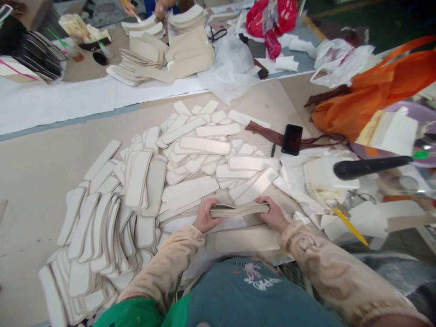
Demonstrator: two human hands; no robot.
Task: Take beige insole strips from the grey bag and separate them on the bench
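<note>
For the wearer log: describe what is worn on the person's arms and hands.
Both arms wear long, loose beige sleeves, creased, with ribbed cuffs at the wrists. The right sleeve bears a faint printed figure near the cuff. The left hand and right hand are bare: no gloves.

The fingertips of both hands, left (205, 217) and right (272, 214), are hidden behind the ends of the thin stack of pale strips (239, 209) they clasp. At the worktop's far edge another person's hands (160, 7) are cut off by the picture's top edge. The orange bag (384, 86) runs off the right edge, and what it holds, perhaps cloth, is blurred
</note>
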